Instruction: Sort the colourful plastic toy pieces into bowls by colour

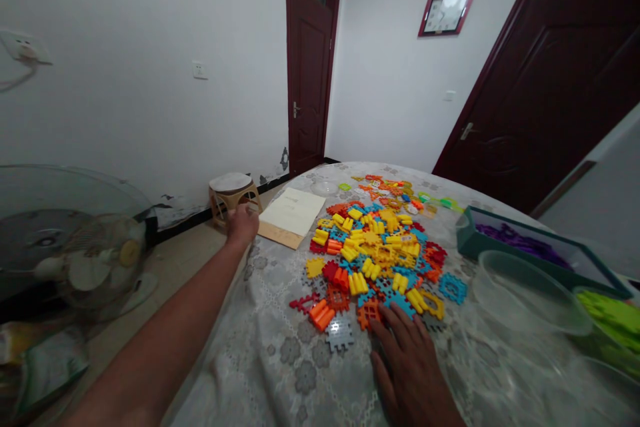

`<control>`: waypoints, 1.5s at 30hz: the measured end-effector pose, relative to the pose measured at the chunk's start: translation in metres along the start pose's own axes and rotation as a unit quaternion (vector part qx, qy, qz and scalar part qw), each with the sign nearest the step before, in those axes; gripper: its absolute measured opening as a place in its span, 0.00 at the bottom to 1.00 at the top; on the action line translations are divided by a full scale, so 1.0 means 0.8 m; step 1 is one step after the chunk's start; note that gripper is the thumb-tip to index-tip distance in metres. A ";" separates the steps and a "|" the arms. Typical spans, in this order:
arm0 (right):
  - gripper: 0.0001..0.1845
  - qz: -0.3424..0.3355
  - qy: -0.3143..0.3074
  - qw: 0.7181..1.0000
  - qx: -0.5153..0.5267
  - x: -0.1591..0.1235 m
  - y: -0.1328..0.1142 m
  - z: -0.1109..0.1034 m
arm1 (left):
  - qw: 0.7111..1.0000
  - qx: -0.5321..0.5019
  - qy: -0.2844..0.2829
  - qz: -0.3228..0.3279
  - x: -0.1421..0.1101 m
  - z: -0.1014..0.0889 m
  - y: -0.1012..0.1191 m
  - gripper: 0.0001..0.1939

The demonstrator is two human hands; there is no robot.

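Note:
A heap of colourful plastic interlocking pieces (380,247) lies spread over the middle of the table (280,353), which has a grey patterned cloth. My right hand (407,360) lies flat on the cloth with fingers stretched out, fingertips touching the near edge of the heap by an orange piece (369,312). My left hand (243,223) reaches far out to the table's left edge, fingers curled at the corner of a cream paper sheet on a cardboard backing (293,213). Whether it grips the sheet is unclear.
A teal box (467,240) with purple pieces stands at the right, a clear plastic bowl (525,290) in front of it, green pieces (613,313) beyond. A fan (75,247) and a small stool (234,195) stand on the floor to the left. Two dark doors are behind.

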State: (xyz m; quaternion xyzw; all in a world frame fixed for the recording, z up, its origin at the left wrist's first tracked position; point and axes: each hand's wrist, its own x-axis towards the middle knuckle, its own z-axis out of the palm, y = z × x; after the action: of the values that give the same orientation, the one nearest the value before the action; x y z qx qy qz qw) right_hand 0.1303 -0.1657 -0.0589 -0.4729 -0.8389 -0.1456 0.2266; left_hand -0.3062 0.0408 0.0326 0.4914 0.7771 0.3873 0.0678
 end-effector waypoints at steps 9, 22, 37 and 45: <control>0.26 0.018 0.012 1.000 0.004 -0.005 0.000 0.008 | 0.897 -0.002 -0.253 0.363 -0.242 -0.011 0.013 0.50; 0.25 0.073 0.000 0.997 -0.010 0.021 0.013 0.012 | 0.904 0.056 -0.247 0.345 -0.273 0.083 0.042 0.59; 0.24 0.125 -0.031 0.986 0.108 0.032 0.004 -0.030 | 0.873 0.133 -0.204 0.422 -0.253 0.085 0.115 0.35; 0.18 0.092 0.104 0.976 0.166 0.046 0.016 -0.150 | 0.835 0.185 -0.155 0.494 -0.234 0.113 0.163 0.24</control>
State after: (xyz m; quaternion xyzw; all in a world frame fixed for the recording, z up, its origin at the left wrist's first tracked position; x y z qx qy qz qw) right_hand 0.1540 -0.1870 0.0632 -0.4862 -0.7762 -0.0307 0.4003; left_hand -0.0744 -0.0353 0.0054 0.8673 0.4670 0.1368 -0.1050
